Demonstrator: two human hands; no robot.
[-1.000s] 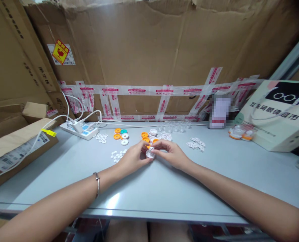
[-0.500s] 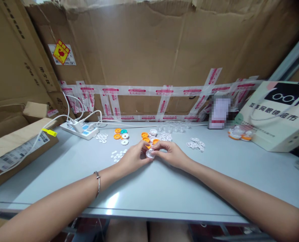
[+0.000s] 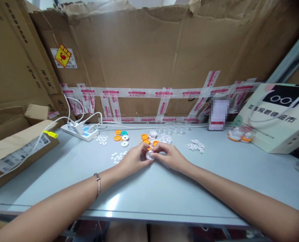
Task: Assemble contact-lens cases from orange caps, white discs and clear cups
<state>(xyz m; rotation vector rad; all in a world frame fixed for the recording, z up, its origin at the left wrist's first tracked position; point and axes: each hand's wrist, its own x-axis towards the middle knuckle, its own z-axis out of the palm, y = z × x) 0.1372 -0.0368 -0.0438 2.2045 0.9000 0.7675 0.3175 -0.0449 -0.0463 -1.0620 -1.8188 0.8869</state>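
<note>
Bringing a small white slotted disc (image 3: 151,152) down to a shallow white cup (image 3: 149,156): that is the change over the last second. Disc stood up clear of the cup; now it sits lower, tilted across the opening. Both hands hold nearly the same place; the view itself has tipped up slightly. My reading: the two parts are being brought together, fit not confirmed. Fingers cover much of the contact, so whether the disc is seated I cannot tell.

Left hand (image 3: 135,157): thumb and fingers curled round the cup, closed to its width. Right hand (image 3: 173,158): thumb and forefinger almost together, pinching the disc. Both parts sit mid-worktop (image 3: 189,198), just in front of orange rings (image 3: 144,136). Loose slotted pieces (image 3: 195,146) lie to the right; small white buttons (image 3: 114,157) to the left.

Writing: large carton (image 3: 139,50) bears a yellow-and-red sticker (image 3: 63,56) with a broken-glass symbol, over a white label (image 3: 72,63), inverted, "LM270W" legible. Its packing tape (image 3: 136,93) carries red print, too small to read. Paper bag (image 3: 260,131), far right: glasses emblem, lettering ending 眼镜超市. Side carton (image 3: 15,136): barcode label (image 3: 20,158), text unreadable.
</note>
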